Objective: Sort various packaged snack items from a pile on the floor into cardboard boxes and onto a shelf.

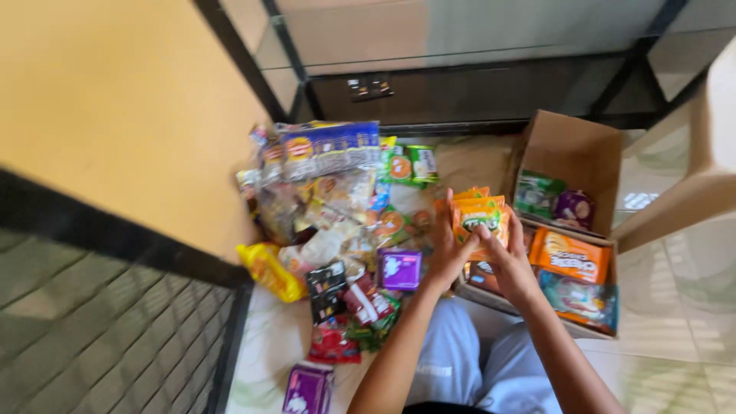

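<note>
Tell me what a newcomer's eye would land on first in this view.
The bright heap of snack packets spilled across the floor at centre, with a yellow packet at its left edge. Next, the left hand and right hand together holding a stack of orange packets just above the open cardboard box, which holds more packets on the right.

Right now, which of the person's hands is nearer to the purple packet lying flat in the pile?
The left hand. It holds the orange packets just right of the purple packet, nearly beside it. The right hand grips the same orange packets from their far side, farther off.
</note>
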